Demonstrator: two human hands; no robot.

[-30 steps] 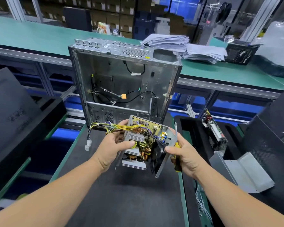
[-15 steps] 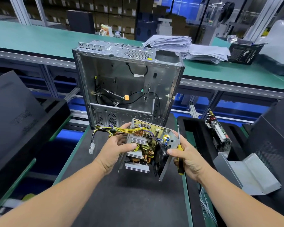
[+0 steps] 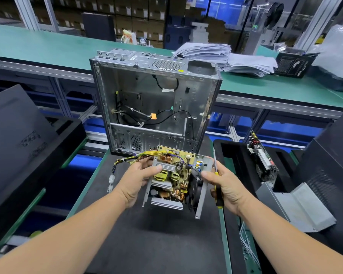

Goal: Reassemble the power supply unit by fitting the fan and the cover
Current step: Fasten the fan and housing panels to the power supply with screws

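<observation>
Since a second ago the open power supply unit (image 3: 172, 180) has been tipped more upright and brought a touch nearer, its circuit board now turned squarely up to the view. It is held clear above the black mat (image 3: 162, 240) of the desk, between both hands. The grip of the left hand (image 3: 139, 178) is closed on the unit's left edge: the thumb is laid across the ribbed heat sink and the fingers are curled behind, next to the yellow wire bundle (image 3: 135, 158), which trails off to the left of that hand and ends in a white connector (image 3: 111, 178) hanging below. The grip of the right hand (image 3: 224, 184) is closed on two things at once: the thumb is pressed to the unit's grey metal side wall, and a screwdriver (image 3: 217, 180) with a yellow-and-black handle is kept in the curled fingers, its shaft pointed up past them. The black fan is seen edge-on just left of that thumb, inside the wall. Beyond both hands an empty computer case (image 3: 156, 99) is stood upright on the mat. To the right of the right hand a folded grey metal cover (image 3: 301, 206) is lying.
</observation>
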